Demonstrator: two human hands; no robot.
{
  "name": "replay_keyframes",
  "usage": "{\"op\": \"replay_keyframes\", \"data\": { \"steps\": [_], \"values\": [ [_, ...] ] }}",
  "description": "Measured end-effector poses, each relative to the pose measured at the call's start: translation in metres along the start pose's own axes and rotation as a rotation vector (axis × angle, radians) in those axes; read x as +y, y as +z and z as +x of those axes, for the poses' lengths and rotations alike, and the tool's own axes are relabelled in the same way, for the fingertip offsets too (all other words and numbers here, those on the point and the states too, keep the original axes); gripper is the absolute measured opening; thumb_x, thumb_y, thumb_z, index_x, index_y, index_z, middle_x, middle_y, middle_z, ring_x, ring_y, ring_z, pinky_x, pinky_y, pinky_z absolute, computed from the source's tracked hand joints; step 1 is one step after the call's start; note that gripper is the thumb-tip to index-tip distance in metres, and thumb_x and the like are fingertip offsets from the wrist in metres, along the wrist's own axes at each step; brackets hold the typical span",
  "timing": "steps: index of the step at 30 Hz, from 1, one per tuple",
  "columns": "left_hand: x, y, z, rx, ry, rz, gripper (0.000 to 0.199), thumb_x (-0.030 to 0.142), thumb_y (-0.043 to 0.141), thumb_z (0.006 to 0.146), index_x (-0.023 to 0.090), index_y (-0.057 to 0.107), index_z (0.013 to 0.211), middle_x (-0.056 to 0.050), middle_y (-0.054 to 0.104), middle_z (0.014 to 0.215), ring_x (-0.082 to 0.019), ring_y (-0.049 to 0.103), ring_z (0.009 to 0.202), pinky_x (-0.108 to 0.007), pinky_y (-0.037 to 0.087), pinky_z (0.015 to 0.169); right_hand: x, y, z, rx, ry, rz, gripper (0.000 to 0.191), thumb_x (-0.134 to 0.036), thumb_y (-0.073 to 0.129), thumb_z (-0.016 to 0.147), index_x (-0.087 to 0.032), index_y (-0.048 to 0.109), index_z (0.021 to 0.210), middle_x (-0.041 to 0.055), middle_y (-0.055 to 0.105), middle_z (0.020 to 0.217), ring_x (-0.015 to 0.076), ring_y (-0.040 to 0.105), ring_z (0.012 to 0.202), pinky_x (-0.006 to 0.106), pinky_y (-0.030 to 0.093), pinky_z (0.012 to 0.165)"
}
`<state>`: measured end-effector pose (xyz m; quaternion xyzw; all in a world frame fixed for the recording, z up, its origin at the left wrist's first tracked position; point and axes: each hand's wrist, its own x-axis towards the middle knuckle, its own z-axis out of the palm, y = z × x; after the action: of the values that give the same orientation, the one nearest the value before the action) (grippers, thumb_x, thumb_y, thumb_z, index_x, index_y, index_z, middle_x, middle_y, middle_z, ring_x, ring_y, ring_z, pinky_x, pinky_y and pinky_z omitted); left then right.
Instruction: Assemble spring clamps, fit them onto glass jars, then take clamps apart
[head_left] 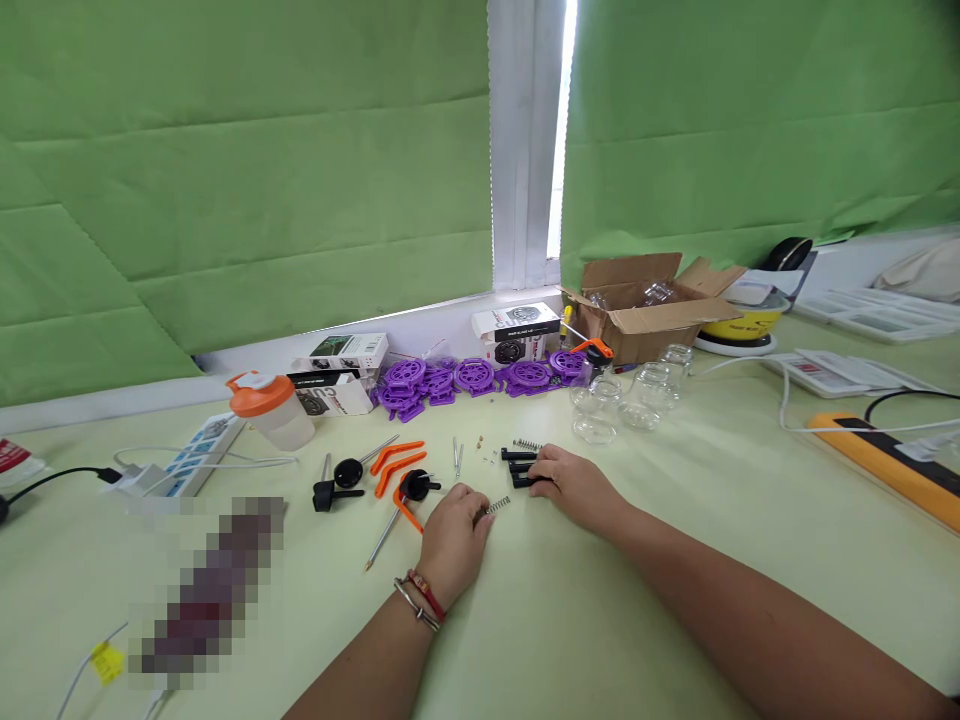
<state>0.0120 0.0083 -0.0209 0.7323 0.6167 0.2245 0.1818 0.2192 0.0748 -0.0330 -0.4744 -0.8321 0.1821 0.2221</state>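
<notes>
A coil spring (497,505) sticks out from the pinched thumb and fingers of my left hand (454,540), low over the table. My right hand (577,487) has its fingers closed over the right ends of several short black plastic parts (517,468), which lie side by side. Just behind them rests another coil spring (527,445). Left of my left hand are orange bent levers (400,472), a black knob with a metal rod (415,486) and more black knob pieces (327,494). Two thin metal pins (458,458) and some tiny bits (481,441) lie between the hands, farther back.
Purple plastic frames (475,376) line the wall, with white boxes (517,325) behind. Clear jars (641,395) and an open cardboard carton (660,320) stand back right. At left are an orange-lidded bottle (274,410), a power strip (202,455) and a blurred object (217,585).
</notes>
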Motion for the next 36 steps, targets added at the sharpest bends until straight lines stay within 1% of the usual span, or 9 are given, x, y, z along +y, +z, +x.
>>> {"op": "replay_keyframes", "data": {
  "steps": [6,11,14,17,19,21,24,29,36],
  "values": [
    [0.001,0.0,0.001,0.011,0.008,-0.001,0.016,0.021,0.045,0.082,0.021,0.061,0.081,-0.003,0.059,0.084,-0.016,0.055,0.078,-0.027,0.041,0.069,-0.015,-0.003,-0.004,-0.013,-0.033,-0.066,0.02,-0.026,0.049,0.085,-0.024,0.067,0.095,0.0029,0.06,0.096,0.0146,0.059,0.074,0.026,0.042,0.065],
    [-0.002,0.003,0.001,0.035,0.017,-0.13,0.017,0.023,0.043,0.083,0.021,0.06,0.083,-0.002,0.062,0.081,-0.016,0.056,0.075,-0.028,0.042,0.068,-0.036,0.004,-0.013,-0.1,-0.115,0.1,0.023,-0.027,0.051,0.083,-0.022,0.064,0.102,0.0047,0.063,0.091,0.0173,0.058,0.081,0.027,0.042,0.071],
    [-0.003,0.006,0.001,0.065,0.023,-0.294,0.017,0.024,0.042,0.084,0.021,0.059,0.089,-0.002,0.063,0.082,-0.015,0.056,0.074,-0.028,0.043,0.07,-0.043,0.016,-0.015,-0.166,-0.016,0.346,0.02,-0.023,0.049,0.083,-0.019,0.065,0.095,0.0025,0.062,0.073,0.0158,0.057,0.071,0.027,0.042,0.065],
    [0.0,0.007,0.001,0.105,0.059,-0.39,0.017,0.024,0.042,0.085,0.021,0.057,0.093,-0.003,0.063,0.086,-0.015,0.057,0.079,-0.028,0.044,0.073,-0.047,0.026,-0.015,-0.267,0.224,0.724,0.018,-0.025,0.047,0.082,-0.017,0.061,0.092,-0.0017,0.057,0.058,0.0111,0.052,0.051,0.024,0.041,0.052],
    [0.003,0.007,0.0,0.119,0.105,-0.395,0.017,0.024,0.041,0.086,0.02,0.057,0.092,-0.004,0.062,0.087,-0.015,0.056,0.08,-0.028,0.044,0.074,-0.05,0.029,-0.014,-0.308,0.339,0.993,0.016,-0.028,0.053,0.079,-0.016,0.058,0.087,-0.0023,0.057,0.058,0.0097,0.052,0.049,0.024,0.043,0.052],
    [0.005,0.006,0.0,0.124,0.141,-0.376,0.018,0.024,0.04,0.086,0.02,0.057,0.092,-0.004,0.061,0.086,-0.015,0.055,0.08,-0.028,0.044,0.073,-0.053,0.03,-0.013,-0.308,0.394,1.215,0.018,-0.031,0.062,0.073,-0.014,0.057,0.079,-0.0008,0.059,0.064,0.0099,0.056,0.056,0.025,0.046,0.058],
    [0.006,0.006,0.0,0.142,0.146,-0.336,0.019,0.025,0.039,0.087,0.02,0.056,0.093,-0.005,0.06,0.087,-0.016,0.055,0.08,-0.029,0.045,0.074,-0.055,0.028,-0.011,-0.308,0.449,1.403,0.024,-0.032,0.07,0.066,-0.013,0.058,0.076,0.0008,0.06,0.067,0.0096,0.059,0.061,0.026,0.048,0.065],
    [0.003,0.006,0.002,0.206,0.096,-0.327,0.016,0.027,0.041,0.086,0.02,0.055,0.091,-0.005,0.06,0.086,-0.016,0.055,0.079,-0.029,0.045,0.073,-0.051,0.027,-0.01,-0.276,0.539,1.486,0.027,-0.029,0.075,0.064,-0.012,0.061,0.08,0.0026,0.063,0.066,0.0098,0.06,0.06,0.027,0.05,0.068],
    [0.005,0.003,0.0,0.241,0.021,-0.438,0.013,0.029,0.045,0.084,0.019,0.052,0.087,-0.002,0.059,0.08,-0.014,0.054,0.073,-0.026,0.044,0.069,-0.046,0.029,-0.009,-0.224,0.528,1.447,0.03,-0.029,0.077,0.062,-0.012,0.061,0.08,0.0033,0.064,0.069,0.01,0.06,0.059,0.026,0.049,0.062]
  ]
}}
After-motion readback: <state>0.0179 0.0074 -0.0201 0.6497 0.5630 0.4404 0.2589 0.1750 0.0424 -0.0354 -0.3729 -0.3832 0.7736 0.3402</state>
